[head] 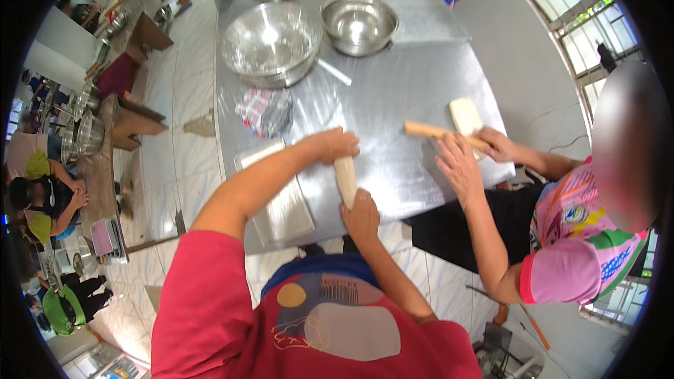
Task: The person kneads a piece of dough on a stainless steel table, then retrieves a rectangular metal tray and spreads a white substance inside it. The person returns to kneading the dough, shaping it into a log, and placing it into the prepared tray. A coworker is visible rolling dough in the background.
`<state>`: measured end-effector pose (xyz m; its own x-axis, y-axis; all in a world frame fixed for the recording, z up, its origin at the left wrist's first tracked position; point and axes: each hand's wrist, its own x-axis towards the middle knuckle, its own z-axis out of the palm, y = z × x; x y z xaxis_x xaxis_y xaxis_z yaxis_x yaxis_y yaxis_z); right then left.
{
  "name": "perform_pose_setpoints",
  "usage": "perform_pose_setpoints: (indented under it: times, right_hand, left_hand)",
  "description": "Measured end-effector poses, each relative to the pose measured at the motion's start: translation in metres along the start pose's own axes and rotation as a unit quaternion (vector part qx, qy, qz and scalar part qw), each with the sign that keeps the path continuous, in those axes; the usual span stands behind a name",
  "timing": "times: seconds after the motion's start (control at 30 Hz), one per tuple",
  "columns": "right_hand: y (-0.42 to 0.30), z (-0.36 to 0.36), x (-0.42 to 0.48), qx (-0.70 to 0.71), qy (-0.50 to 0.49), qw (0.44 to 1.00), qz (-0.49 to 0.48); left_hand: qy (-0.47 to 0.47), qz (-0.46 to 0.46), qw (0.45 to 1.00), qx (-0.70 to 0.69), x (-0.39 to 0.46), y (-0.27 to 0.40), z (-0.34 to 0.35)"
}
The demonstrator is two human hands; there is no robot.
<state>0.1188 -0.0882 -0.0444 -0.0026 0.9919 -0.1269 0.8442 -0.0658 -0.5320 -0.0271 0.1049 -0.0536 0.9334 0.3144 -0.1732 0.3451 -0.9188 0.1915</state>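
Observation:
A pale, elongated roll of dough (345, 181) lies on the stainless steel table (389, 168) in front of me, tapering towards its near end. My left hand (339, 145) is curled over its far end. Around the near end my right hand (362, 213) has its fingers closed. The middle of the dough shows between my two hands. Under my left forearm, a shallow rectangular metal tray (279, 202) sits at the table's left edge.
A crumpled checked cloth (266, 111), a large floury steel bowl (271, 47), a smaller steel bowl (359, 26) and a white-handled tool (335, 71) lie farther back. On the right, a co-worker's hands (458, 163) hold a wooden rolling pin (421, 129) by a flat dough piece (465, 116).

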Motion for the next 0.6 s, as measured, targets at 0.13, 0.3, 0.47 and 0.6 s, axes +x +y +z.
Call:
perform_pose_setpoints:
  times: [0.13,0.3,0.47,0.6]
  right_hand:
    - [-0.024,-0.023,0.001,-0.027,0.03,0.999,-0.011]
    - [-0.028,-0.031,0.031,0.013,0.003,1.0,0.019]
    - [-0.028,-0.009,0.054,0.016,0.044,0.999,-0.007]
    - [-0.021,0.012,0.046,-0.016,0.069,0.997,-0.027]
  left_hand:
    - [-0.016,0.002,0.999,-0.031,-0.003,0.006,-0.009]
    - [-0.077,-0.039,0.996,-0.029,-0.007,0.019,-0.035]
    - [-0.033,0.031,0.997,0.069,-0.008,0.026,-0.039]
    - [-0.006,0.057,0.998,0.029,-0.005,0.021,-0.016]
